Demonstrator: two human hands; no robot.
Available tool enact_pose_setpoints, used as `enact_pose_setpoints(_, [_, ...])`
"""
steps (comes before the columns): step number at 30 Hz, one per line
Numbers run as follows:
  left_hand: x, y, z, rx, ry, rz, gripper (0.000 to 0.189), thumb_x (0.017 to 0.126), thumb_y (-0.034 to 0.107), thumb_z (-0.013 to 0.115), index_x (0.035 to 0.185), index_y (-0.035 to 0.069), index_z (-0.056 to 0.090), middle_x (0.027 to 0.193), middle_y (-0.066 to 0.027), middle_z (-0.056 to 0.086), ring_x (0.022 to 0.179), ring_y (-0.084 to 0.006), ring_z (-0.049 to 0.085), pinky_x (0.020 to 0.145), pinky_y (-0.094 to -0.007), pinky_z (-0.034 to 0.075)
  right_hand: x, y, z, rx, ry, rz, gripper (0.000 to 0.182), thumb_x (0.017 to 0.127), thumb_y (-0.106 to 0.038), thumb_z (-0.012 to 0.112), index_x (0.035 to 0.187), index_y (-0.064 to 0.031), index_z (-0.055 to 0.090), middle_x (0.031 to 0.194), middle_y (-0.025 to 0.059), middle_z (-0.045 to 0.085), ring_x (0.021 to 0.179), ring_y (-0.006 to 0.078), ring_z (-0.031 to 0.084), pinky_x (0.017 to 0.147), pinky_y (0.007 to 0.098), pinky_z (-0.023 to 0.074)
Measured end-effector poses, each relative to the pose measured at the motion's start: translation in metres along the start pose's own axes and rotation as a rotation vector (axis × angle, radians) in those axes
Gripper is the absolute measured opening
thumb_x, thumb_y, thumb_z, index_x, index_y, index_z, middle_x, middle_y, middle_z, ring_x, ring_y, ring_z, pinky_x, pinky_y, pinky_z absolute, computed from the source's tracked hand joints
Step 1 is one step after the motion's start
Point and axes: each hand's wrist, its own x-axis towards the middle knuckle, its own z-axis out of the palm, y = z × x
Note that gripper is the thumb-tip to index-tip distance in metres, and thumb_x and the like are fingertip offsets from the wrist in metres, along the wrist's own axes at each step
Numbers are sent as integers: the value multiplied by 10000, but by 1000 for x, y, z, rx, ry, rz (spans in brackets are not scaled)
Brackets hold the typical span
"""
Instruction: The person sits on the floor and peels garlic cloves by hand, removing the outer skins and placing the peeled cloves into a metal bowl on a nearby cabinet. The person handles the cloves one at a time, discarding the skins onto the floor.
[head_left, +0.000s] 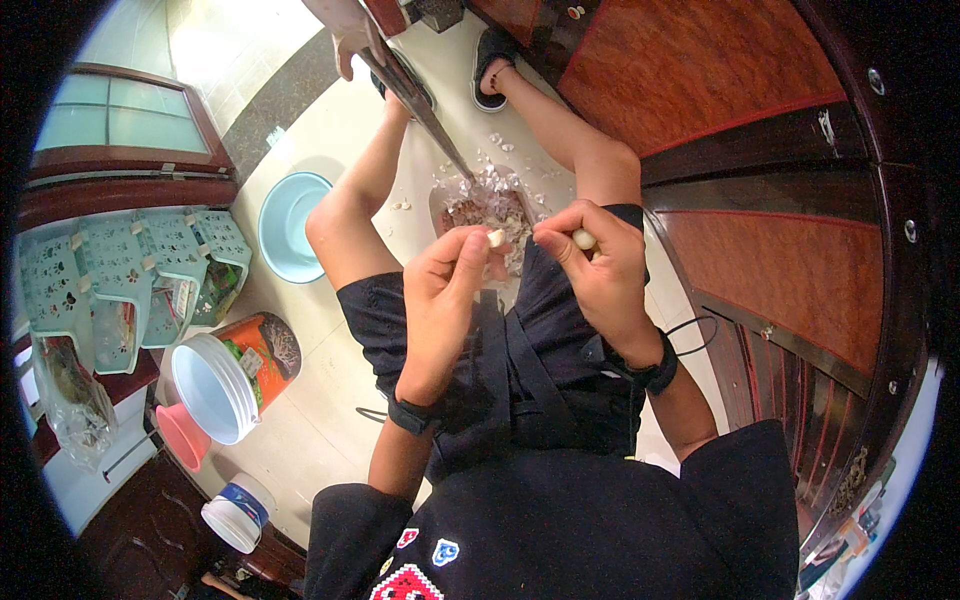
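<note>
My left hand (444, 281) pinches a pale garlic clove (496, 238) between thumb and forefinger. In my right hand (606, 268) a smooth peeled clove (583, 239) rests inside the curled fingers. The right thumb and forefinger press together at their tips; whether they grip a scrap of skin is too small to tell. Both hands are raised above my lap, a short gap apart. Below and beyond them sits a dustpan-like container (436, 201) holding papery garlic skins (480, 214). Its near side is partly hidden by my left hand.
Loose skins (501, 142) lie on the tiles. A long bar (420, 109) slants to the container; a hand or glove (352, 45) is at its top. Leftward are a light-blue basin (292, 176), white bucket (214, 386), pink bucket (180, 435) and storage bins (112, 255). Wooden cabinets (757, 277) stand right.
</note>
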Motion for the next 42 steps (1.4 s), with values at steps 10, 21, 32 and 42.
enact_pose_setpoints(10, [5,-7,-5,465,-24,148,165,916,133,542,923,-17,610,722,-104,611,676,-164,587,622,-277,451,0,17,0,-32,-223,29,202,877,-195,605,865,6,603,687,138,607,629,267,604,580,351,452])
enact_pose_setpoints(21, [7,0,3,893,-87,399,64,873,42,538,907,17,585,724,-141,577,653,-281,574,597,-342,455,0,10,5,-361,-391,-4,207,883,-239,567,928,-37,562,717,210,603,700,396,604,591,471,462])
enact_pose_setpoints(32, [14,1,0,1011,-144,542,55,804,73,597,820,34,562,744,-117,577,726,-312,568,625,-398,461,-2,15,0,-407,-357,-92,158,865,-182,585,870,-25,562,692,196,582,686,396,579,571,458,437])
enact_pose_setpoints(42, [16,-1,0,1174,-149,673,142,763,119,637,720,56,517,664,-84,558,653,-268,557,579,-383,435,-2,14,-2,-524,-324,-237,118,778,-128,593,697,-47,567,652,139,590,654,322,609,559,428,483])
